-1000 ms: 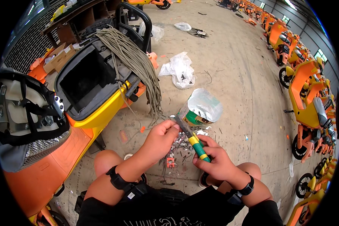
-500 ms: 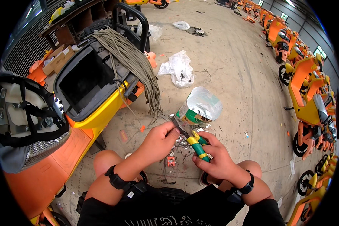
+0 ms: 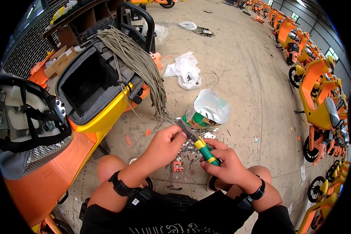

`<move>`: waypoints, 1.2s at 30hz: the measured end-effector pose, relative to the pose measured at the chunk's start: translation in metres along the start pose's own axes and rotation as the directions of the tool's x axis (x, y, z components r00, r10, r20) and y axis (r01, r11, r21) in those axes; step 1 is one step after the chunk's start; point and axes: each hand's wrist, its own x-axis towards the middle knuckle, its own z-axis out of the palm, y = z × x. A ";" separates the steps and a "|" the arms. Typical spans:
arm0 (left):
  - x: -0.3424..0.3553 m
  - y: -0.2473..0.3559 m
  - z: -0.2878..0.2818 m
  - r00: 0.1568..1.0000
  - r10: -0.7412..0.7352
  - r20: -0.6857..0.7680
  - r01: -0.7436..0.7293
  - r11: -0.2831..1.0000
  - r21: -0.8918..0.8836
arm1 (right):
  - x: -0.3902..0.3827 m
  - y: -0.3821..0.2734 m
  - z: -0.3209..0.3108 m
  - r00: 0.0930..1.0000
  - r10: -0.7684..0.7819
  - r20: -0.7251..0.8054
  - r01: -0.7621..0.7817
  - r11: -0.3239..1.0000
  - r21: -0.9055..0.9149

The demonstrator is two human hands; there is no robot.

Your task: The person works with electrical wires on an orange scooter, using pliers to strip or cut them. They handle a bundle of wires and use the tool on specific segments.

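My right hand (image 3: 225,160) is wrapped round the green and yellow handles of a pair of pliers (image 3: 205,151), squeezed together. Their dark metal jaws point up and left and look closed. Right beside the jaws is my left hand (image 3: 165,145), thumb and forefinger pinched together. Whatever it holds is too small or too hidden to make out. Just beyond the jaws sits a green tub (image 3: 199,120) with a silvery plastic lining. Under the pliers, dark scraps and a small orange-red piece (image 3: 177,166) lie on the floor between my feet.
On my left stands a yellow and orange scooter (image 3: 101,126) with an open black box. A bundle of grey-green cords (image 3: 138,66) drapes over it. White plastic bags (image 3: 186,72) lie ahead on the concrete. Rows of orange scooters (image 3: 316,93) line the right side.
The pliers' handles have come together in my right hand, and the jaws have closed. My left hand has stayed almost still beside the jaws.
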 end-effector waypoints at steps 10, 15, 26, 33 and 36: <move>-0.004 0.012 -0.002 0.994 -0.104 0.026 0.108 0.961 -0.255 | 0.003 -0.004 0.000 0.988 0.060 0.141 -0.094 0.963 0.252; -0.007 0.021 -0.004 0.993 -0.111 0.047 0.120 0.946 -0.302 | 0.001 0.001 -0.004 0.966 0.146 0.212 -0.213 0.917 0.337; -0.009 0.018 -0.010 0.983 -0.130 0.131 0.172 0.900 -0.401 | 0.001 -0.003 -0.011 0.889 0.231 0.394 -0.445 0.637 0.630; -0.005 0.015 -0.011 0.984 -0.104 0.143 0.153 0.908 -0.391 | 0.003 -0.016 -0.011 0.893 0.226 0.389 -0.450 0.427 0.784; -0.002 0.016 -0.007 0.986 -0.103 0.130 0.143 0.926 -0.350 | 0.000 0.013 -0.012 0.882 0.277 0.382 -0.471 0.538 0.699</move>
